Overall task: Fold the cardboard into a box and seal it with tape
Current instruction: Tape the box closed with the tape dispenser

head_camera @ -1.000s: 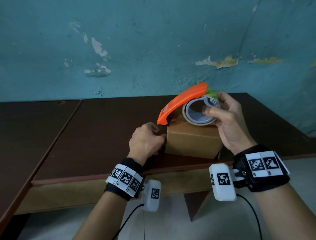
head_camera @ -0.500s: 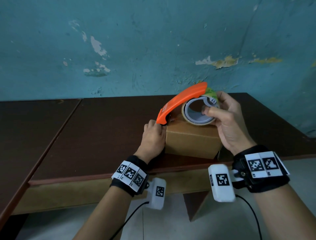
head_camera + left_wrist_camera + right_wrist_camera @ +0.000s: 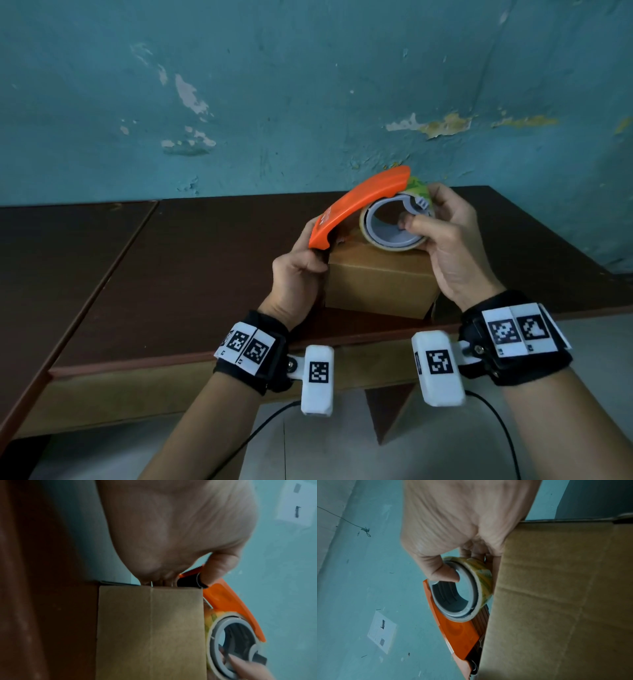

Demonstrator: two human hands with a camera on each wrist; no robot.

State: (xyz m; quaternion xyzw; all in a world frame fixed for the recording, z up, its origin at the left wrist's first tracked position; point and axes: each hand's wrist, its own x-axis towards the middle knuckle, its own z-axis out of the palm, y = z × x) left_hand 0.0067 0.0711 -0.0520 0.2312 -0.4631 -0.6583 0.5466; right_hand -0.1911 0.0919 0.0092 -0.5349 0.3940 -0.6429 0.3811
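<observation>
A closed brown cardboard box (image 3: 376, 284) stands on the dark table (image 3: 205, 274) near its front edge. An orange tape dispenser (image 3: 359, 205) with a clear tape roll (image 3: 387, 247) lies tilted on the box top, cutter end at the top left edge. My right hand (image 3: 452, 250) grips the roll, thumb inside the grey core (image 3: 453, 601), fingers behind it. My left hand (image 3: 298, 270) curls round the box's upper left corner and pinches the dispenser's cutter end (image 3: 193, 574). The box's side (image 3: 150, 628) fills the left wrist view; the box (image 3: 556, 601) also shows on the right.
A peeling teal wall (image 3: 308, 102) rises right behind the table. A second dark tabletop (image 3: 51, 274) adjoins on the left. The box sits close to the table's front edge (image 3: 171, 363), with bare floor (image 3: 342, 452) below.
My left hand has risen from the box's left side up to the top left corner and taken the dispenser's cutter end. The right hand and dispenser barely moved.
</observation>
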